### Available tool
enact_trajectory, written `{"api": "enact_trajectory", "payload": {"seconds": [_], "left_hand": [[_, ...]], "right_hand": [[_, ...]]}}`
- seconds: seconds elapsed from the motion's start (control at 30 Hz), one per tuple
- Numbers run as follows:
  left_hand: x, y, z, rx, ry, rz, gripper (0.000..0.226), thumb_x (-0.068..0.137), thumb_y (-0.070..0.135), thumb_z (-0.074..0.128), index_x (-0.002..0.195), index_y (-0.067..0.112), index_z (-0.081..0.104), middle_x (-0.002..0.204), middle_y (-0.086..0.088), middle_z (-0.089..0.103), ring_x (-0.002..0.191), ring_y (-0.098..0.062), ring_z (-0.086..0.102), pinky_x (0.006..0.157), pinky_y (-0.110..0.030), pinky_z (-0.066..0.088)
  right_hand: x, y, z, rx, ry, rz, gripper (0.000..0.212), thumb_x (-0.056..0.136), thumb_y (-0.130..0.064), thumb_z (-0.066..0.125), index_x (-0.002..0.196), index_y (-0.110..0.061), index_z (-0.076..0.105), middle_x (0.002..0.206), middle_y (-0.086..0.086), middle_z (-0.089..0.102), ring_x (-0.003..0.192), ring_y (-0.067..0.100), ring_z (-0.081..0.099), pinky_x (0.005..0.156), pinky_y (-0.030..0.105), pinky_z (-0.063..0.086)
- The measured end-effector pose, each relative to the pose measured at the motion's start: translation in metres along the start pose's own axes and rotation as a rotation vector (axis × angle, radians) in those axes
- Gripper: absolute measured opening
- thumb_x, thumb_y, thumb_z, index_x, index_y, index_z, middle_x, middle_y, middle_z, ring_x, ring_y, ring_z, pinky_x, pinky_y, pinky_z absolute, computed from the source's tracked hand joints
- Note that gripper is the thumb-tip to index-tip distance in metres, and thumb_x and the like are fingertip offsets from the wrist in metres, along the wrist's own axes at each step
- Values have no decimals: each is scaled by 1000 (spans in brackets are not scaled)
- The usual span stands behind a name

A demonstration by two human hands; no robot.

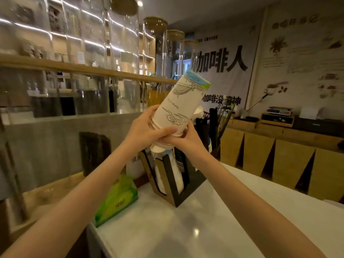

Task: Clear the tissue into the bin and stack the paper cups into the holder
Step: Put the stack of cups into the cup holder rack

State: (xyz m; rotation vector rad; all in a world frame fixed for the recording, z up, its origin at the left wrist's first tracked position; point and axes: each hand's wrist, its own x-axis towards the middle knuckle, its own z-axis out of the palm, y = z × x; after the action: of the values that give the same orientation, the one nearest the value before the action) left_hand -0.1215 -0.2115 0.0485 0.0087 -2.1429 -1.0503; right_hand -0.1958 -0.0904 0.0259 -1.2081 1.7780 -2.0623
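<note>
both hands, left hand (147, 127) and right hand (188, 140), grip closed on the paper cups (178, 105), tilted above the holder (173, 183) at the desk's far edge. straighten the cups, then lower.

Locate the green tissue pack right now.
Head view, lower left: the green tissue pack lies at the white counter's left edge, just left of the cup holder, under the left forearm.

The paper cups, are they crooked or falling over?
Yes. The cup stack leans up to the right instead of standing straight over the holder. Both hands, left hand and right hand, grip it, so it isn't falling.
</note>
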Motion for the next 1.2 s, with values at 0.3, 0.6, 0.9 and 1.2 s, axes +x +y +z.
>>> {"api": "enact_trajectory", "payload": {"seconds": [0.3, 0.6, 0.9, 1.2], "left_hand": [[-3, -47, -7, -60, -169, -168, 86, 53, 35, 83, 127, 30, 39, 123, 6, 57, 113, -13, 54, 98, -39, 48], [0, -58, -5, -73, -320, -239, 61, 66, 23, 77, 117, 29, 44, 102, 19, 56, 96, 0, 54, 91, -26, 45], [-8, -53, 3, -196, 2, -201, 67, 70, 20, 74, 128, 20, 40, 105, 14, 55, 97, -5, 55, 65, -8, 48], [-10, -63, 20, -5, -31, -173, 72, 67, 36, 75, 129, 36, 37, 118, 8, 48, 113, -17, 50, 97, -40, 47]], "right_hand": [[8, 43, 12, -223, -17, -35, 87, 59, -11, 83, 129, -27, 35, 129, -1, 54, 119, 16, 52, 91, 32, 52], [6, 51, 12, -248, -119, 8, 80, 67, -7, 73, 130, -30, 30, 127, 0, 50, 116, 16, 51, 88, 27, 50], [-1, 82, 8, -223, -147, 302, 110, 50, -86, 52, 142, -33, 24, 147, -2, 34, 136, 19, 31, 115, 48, 23], [-13, 107, 0, -81, -17, 460, 75, 81, -67, 22, 144, -28, 24, 149, 4, 36, 138, 26, 31, 113, 43, 22]]}}
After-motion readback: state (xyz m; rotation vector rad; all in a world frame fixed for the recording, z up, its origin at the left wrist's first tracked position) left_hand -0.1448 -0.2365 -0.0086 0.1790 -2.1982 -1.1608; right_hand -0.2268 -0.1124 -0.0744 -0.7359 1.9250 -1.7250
